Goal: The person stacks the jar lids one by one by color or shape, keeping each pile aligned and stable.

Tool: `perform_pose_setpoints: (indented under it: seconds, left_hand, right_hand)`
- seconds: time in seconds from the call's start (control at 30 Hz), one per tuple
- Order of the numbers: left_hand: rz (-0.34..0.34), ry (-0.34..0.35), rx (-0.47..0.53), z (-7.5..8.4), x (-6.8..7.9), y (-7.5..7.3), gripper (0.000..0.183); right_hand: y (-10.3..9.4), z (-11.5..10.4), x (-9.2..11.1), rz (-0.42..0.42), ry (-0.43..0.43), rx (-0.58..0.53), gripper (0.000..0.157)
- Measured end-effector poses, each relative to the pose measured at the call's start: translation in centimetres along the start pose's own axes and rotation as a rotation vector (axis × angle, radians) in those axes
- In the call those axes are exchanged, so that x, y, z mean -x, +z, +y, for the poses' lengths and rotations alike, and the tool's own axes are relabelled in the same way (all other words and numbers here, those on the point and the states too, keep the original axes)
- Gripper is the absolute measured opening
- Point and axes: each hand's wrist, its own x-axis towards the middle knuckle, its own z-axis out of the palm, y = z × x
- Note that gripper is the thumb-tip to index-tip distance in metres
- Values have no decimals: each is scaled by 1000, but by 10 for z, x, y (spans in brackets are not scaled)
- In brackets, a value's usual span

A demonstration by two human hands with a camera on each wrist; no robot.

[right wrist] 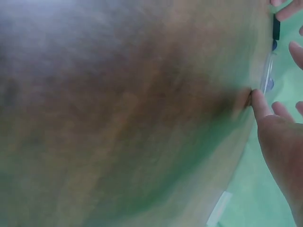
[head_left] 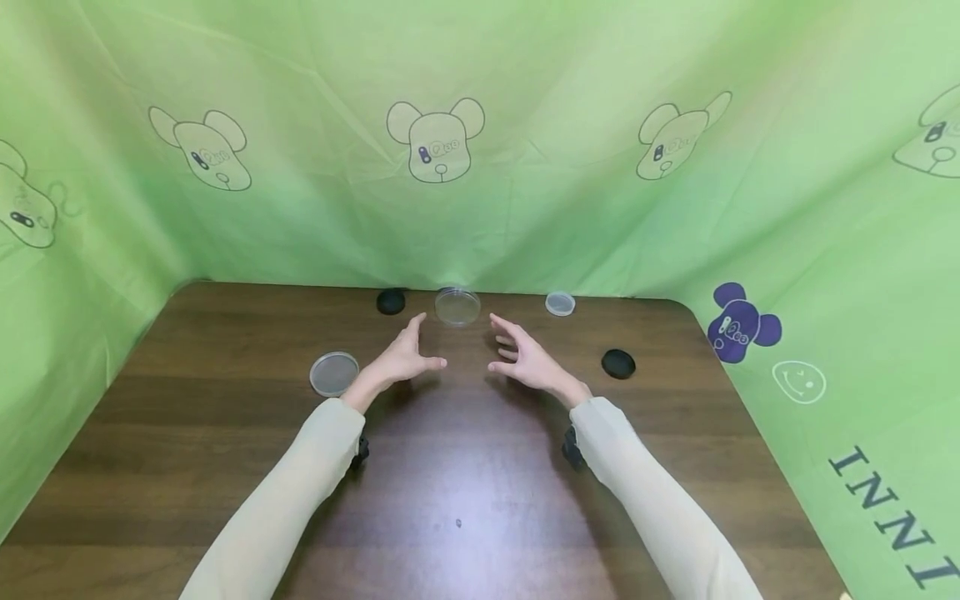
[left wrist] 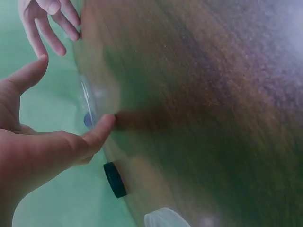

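Both hands reach over the far half of the brown table, thumbs and fingers spread apart and holding nothing. Nearest to them, at the table's back edge, lies a clear round dish (head_left: 457,307), flat and see-through. My left hand (head_left: 402,358) is in front of it to the left, and my right hand (head_left: 528,360) in front to the right. Neither appears to touch it in the head view. Beside the left wrist lies a frosted round dish (head_left: 334,374), its near edge close to the sleeve. In the left wrist view, the left hand (left wrist: 52,146) has thumb and fingers wide apart.
A black disc (head_left: 391,302) lies left of the clear dish. On the right are a small whitish round dish (head_left: 560,303) at the back and another black disc (head_left: 618,364) nearer. A green cloth (head_left: 442,225) with printed bear heads hangs behind and beside the table (head_left: 465,467).
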Motion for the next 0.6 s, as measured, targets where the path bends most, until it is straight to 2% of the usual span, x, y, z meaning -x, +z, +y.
perform_pose_setpoints:
  seconds: [0.2,0.33,0.47,0.53,0.6]
  left_hand:
    - [43,-14,113,-3,-7,-1,95]
    - [92,-38,226,-6,-12,-3,90]
    - [127,-75,401,-7,-18,-5,82]
    - [130,-88,479,-7,-22,-6,80]
    - [119,-106,546,-9,-27,-7,78]
  right_hand:
    - [-3,0,-12,42,49,-57,78]
    - [-4,-3,-19,92,102,-73,68]
    - [-5,-6,-27,135,217,-276,57]
    - [-6,-6,-31,148,268,-421,53]
    - [-8,-5,-35,158,307,-517,50]
